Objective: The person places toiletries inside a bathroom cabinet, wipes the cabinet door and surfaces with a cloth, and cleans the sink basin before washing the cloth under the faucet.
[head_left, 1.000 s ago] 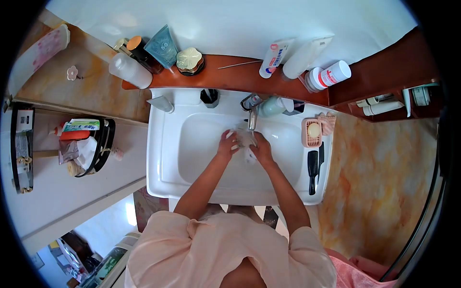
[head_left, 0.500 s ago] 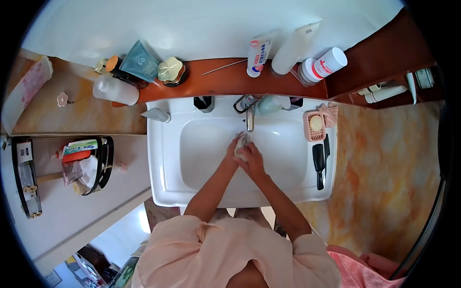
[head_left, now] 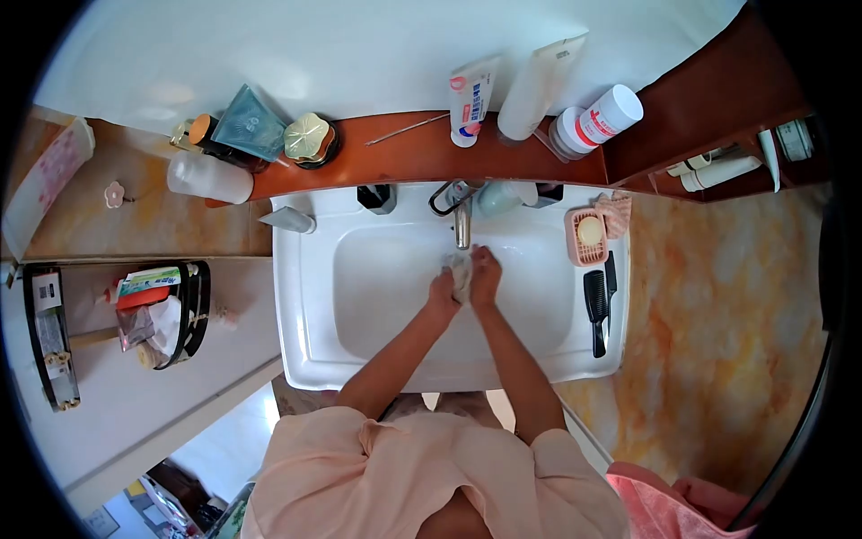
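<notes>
Under the metal faucet (head_left: pixel 462 232), both my hands are down in the white sink (head_left: pixel 377 346). A small, soft whitish cloth (head_left: pixel 461 272) is bunched between them; its exact shape is blurred. My left hand (head_left: pixel 442 292) is closed around its left side. On the other side, my right hand (head_left: pixel 486 275) is curled into a fist against the cloth's edge, its fingertips mostly hidden.
At the sink's right rim are a pink soap dish (head_left: pixel 587 237) with pale soap and a black comb (head_left: pixel 596 310). A wooden shelf (head_left: pixel 395 162) behind carries a toothpaste tube (head_left: pixel 470 103), jars and bottles. A grey tube (head_left: pixel 292 220) lies on the left rim.
My hands were pressed together over the cloth; now the right has moved slightly right and up, leaving more of the cloth showing between them. The view has shifted slightly.
</notes>
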A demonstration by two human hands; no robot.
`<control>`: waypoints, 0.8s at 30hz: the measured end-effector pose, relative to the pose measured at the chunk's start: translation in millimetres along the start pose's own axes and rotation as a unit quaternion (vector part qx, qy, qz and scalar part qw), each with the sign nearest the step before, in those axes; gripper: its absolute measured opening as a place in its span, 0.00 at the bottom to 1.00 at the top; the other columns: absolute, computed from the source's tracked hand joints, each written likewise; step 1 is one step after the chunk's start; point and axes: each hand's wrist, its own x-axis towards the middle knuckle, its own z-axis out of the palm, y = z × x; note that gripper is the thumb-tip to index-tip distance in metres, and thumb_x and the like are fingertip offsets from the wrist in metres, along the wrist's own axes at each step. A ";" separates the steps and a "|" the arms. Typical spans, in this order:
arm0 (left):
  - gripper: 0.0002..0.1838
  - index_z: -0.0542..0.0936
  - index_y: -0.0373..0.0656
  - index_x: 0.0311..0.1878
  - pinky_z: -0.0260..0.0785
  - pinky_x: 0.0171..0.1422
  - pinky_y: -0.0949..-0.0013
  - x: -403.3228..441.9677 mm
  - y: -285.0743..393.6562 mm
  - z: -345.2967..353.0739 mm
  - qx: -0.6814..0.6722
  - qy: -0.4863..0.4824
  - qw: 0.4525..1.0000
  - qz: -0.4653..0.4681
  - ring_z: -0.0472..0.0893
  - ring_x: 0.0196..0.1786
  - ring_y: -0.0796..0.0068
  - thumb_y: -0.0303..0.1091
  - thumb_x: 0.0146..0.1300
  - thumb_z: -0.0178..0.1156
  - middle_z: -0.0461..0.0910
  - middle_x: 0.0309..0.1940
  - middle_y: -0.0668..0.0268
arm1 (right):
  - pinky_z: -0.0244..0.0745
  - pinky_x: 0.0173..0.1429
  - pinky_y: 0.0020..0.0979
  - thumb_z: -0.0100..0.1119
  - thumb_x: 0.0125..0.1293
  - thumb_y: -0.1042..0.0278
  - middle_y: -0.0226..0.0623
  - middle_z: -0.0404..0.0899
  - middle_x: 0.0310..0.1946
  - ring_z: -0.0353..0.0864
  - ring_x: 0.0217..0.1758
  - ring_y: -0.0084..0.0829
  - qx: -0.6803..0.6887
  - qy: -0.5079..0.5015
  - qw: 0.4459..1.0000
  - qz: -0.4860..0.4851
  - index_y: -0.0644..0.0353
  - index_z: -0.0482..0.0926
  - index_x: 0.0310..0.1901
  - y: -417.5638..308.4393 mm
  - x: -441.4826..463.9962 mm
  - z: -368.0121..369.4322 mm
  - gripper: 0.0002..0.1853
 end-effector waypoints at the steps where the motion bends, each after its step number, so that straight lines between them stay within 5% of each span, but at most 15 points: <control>1: 0.19 0.70 0.39 0.59 0.74 0.55 0.60 -8.2 13.4 17.1 -0.129 0.078 0.986 -0.070 0.77 0.55 0.65 0.41 0.75 0.43 0.75 0.54 0.62 | 0.68 0.35 0.36 0.49 0.71 0.67 0.43 0.76 0.29 0.72 0.27 0.39 -0.068 -0.036 0.996 0.054 0.66 0.73 0.30 -3.1 11.5 -9.5 0.13; 2: 0.19 0.70 0.38 0.59 0.75 0.55 0.59 -11.2 20.5 23.5 -0.254 0.153 0.945 -0.138 0.77 0.55 0.64 0.41 0.75 0.44 0.75 0.54 0.62 | 0.68 0.37 0.35 0.50 0.71 0.67 0.44 0.76 0.30 0.72 0.28 0.39 -0.054 -0.036 0.998 0.027 0.66 0.73 0.32 -2.2 11.7 -11.8 0.12; 6: 0.20 0.72 0.44 0.57 0.73 0.58 0.61 4.1 28.2 6.0 -0.278 0.127 0.945 -0.115 0.79 0.52 0.66 0.48 0.75 0.42 0.77 0.50 0.64 | 0.71 0.47 0.37 0.53 0.68 0.67 0.45 0.76 0.38 0.74 0.40 0.44 -0.030 -0.070 0.993 -0.086 0.64 0.74 0.42 -14.5 -5.0 -19.1 0.09; 11: 0.26 0.72 0.43 0.57 0.73 0.57 0.57 3.4 7.0 -39.9 -0.361 -0.079 0.914 -0.169 0.78 0.54 0.61 0.55 0.71 0.45 0.78 0.49 0.60 | 0.71 0.51 0.42 0.59 0.57 0.74 0.44 0.75 0.43 0.74 0.46 0.48 -0.170 -0.087 0.954 -0.231 0.61 0.75 0.43 -23.1 -4.5 -25.2 0.12; 14: 0.25 0.72 0.43 0.56 0.72 0.58 0.58 -7.6 18.0 -34.4 -0.352 -0.099 0.906 -0.215 0.78 0.53 0.60 0.54 0.69 0.51 0.78 0.47 0.59 | 0.70 0.52 0.42 0.63 0.49 0.77 0.43 0.74 0.44 0.73 0.46 0.48 -0.216 -0.240 0.890 -0.322 0.60 0.76 0.41 -30.4 -17.9 -19.6 0.15; 19: 0.23 0.75 0.43 0.51 0.74 0.49 0.59 -20.9 59.7 -11.7 -0.291 -0.134 0.925 -0.206 0.79 0.46 0.63 0.54 0.68 0.54 0.78 0.46 0.59 | 0.70 0.50 0.41 0.62 0.55 0.69 0.39 0.73 0.37 0.73 0.45 0.45 -0.090 -0.313 0.913 -0.245 0.57 0.76 0.34 -85.5 -57.8 -32.1 0.06; 21: 0.22 0.75 0.44 0.51 0.74 0.48 0.60 3.2 19.4 -30.7 -0.294 -0.180 0.923 -0.172 0.80 0.45 0.64 0.53 0.67 0.55 0.78 0.45 0.60 | 0.70 0.51 0.41 0.63 0.57 0.68 0.39 0.74 0.40 0.74 0.47 0.42 -0.084 -0.228 0.957 -0.158 0.57 0.76 0.32 -48.4 -54.9 -13.7 0.05; 22: 0.22 0.74 0.44 0.52 0.75 0.49 0.60 19.2 -15.7 -40.6 -0.143 -0.103 0.983 -0.047 0.80 0.46 0.64 0.52 0.67 0.56 0.79 0.45 0.60 | 0.70 0.52 0.40 0.63 0.58 0.68 0.39 0.75 0.42 0.75 0.47 0.41 -0.080 -0.186 0.973 -0.115 0.57 0.77 0.32 -30.0 -49.3 -4.5 0.05; 23: 0.22 0.74 0.43 0.53 0.75 0.49 0.60 32.0 -59.2 -50.0 0.015 -0.018 0.997 0.079 0.80 0.46 0.64 0.51 0.68 0.56 0.79 0.46 0.61 | 0.69 0.54 0.39 0.63 0.60 0.65 0.40 0.75 0.47 0.75 0.50 0.37 -0.052 -0.166 0.984 0.038 0.56 0.78 0.35 -21.6 -37.7 -0.8 0.06; 24: 0.23 0.73 0.42 0.54 0.74 0.51 0.60 14.3 -23.4 -23.4 -0.078 0.061 0.994 -0.047 0.79 0.47 0.64 0.51 0.68 0.56 0.79 0.46 0.61 | 0.69 0.54 0.39 0.63 0.60 0.65 0.40 0.75 0.47 0.75 0.50 0.37 -0.050 -0.166 0.984 0.037 0.56 0.78 0.35 -20.2 -38.5 0.1 0.06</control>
